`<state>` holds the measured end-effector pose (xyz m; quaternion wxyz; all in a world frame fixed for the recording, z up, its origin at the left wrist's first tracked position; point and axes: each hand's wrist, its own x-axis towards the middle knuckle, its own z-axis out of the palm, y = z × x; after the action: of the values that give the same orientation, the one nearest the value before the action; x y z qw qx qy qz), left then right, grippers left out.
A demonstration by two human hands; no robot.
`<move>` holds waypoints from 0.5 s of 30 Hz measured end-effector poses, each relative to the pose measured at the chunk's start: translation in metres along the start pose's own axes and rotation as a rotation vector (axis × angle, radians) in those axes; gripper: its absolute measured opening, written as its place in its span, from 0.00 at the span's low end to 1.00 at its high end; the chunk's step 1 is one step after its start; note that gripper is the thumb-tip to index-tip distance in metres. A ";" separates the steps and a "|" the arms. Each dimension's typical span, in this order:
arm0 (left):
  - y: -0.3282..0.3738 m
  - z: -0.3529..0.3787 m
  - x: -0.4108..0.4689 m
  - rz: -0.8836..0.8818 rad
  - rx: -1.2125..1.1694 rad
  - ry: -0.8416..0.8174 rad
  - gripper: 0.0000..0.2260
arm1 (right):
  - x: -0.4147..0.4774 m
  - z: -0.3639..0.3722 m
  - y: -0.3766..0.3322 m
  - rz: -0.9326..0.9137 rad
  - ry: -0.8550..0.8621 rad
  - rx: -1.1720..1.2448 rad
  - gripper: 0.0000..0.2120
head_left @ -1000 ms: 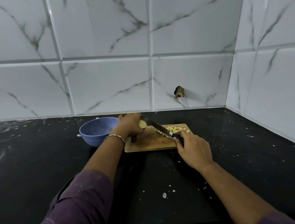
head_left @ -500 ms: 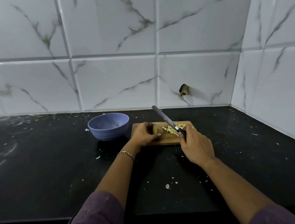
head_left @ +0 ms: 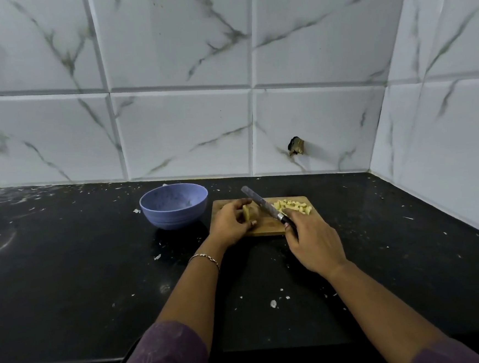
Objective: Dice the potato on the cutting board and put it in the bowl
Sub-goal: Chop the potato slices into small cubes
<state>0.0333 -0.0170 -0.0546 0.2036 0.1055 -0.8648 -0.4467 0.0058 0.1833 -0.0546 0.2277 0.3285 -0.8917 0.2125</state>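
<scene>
**Potato part-diced on board; remaining piece held, knife set against it**

The wooden cutting board point(head_left: 267, 228) lies on the black worktop point(head_left: 81, 265), near the tiled wall point(head_left: 185, 128). A blue bowl point(head_left: 175, 216) stands upright on the worktop just left of the board, apart from it.

The left hand point(head_left: 228, 223) rests on the left part of the board. Its fingers point(head_left: 234, 207) and thumb are curled round the uncut potato piece point(head_left: 248, 212), holding it in place on the wood. A thin bracelet point(head_left: 204, 257) sits on that wrist.

The right hand point(head_left: 313, 241) is at the near right edge of the board. Its fingers point(head_left: 294, 215) are wrapped round the dark handle of the knife point(head_left: 258, 202). The blade slants up and away toward the wall, passing just right of the held piece. Whether the edge touches the potato cannot be told.

A pile of pale diced potato point(head_left: 293, 206) lies on the far right part of the board, to the right of the blade.

Small pale scraps are scattered across the worktop. Both forearms enter from the bottom, each with a purple sleeve point(head_left: 160, 356) pushed up.
</scene>
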 end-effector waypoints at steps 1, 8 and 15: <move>-0.002 0.001 0.001 0.008 0.011 0.009 0.27 | -0.001 -0.001 -0.001 -0.006 0.007 -0.006 0.17; -0.001 0.007 -0.006 0.095 0.031 0.068 0.23 | -0.006 -0.004 -0.010 0.010 0.023 0.071 0.19; 0.001 0.006 -0.008 0.062 0.047 0.045 0.26 | -0.009 -0.015 -0.022 0.102 -0.024 0.177 0.22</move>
<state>0.0376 -0.0097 -0.0590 0.2343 0.0936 -0.8730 -0.4174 0.0306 0.1802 -0.0426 0.1758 0.3038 -0.8878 0.2978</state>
